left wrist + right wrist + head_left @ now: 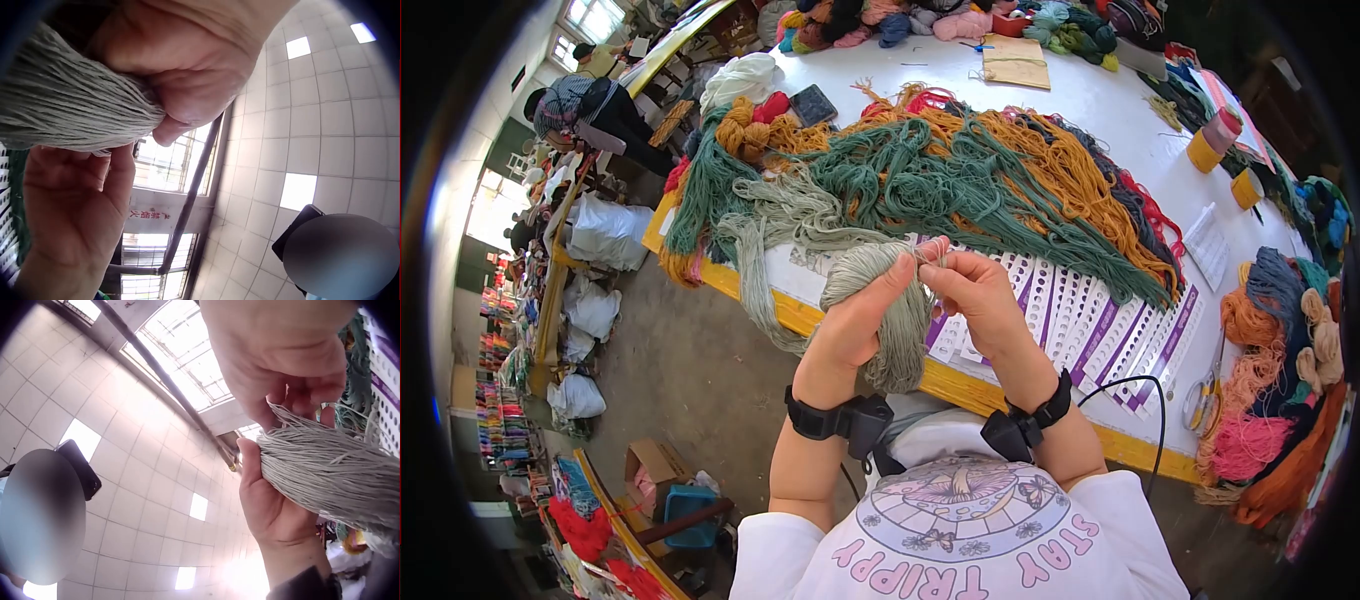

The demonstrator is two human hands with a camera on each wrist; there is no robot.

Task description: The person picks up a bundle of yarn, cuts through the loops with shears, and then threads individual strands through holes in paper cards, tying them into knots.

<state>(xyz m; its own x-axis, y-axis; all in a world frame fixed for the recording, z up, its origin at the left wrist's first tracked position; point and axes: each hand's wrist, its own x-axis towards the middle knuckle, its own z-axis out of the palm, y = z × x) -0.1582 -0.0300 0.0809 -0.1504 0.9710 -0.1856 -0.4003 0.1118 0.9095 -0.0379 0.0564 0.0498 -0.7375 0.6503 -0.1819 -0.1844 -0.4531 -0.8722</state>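
We see the grey-green skein cradled in the left hand, thumb and fingers curled round it — its tail hangs below that palm. Just beside the left thumb, the right hand pinches strands at the skein's gathered end, fingertips nearly closed.

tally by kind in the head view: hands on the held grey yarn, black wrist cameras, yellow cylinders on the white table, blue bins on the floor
hands: 2
wrist cameras: 2
yellow cylinders: 2
blue bin: 1
total: 7
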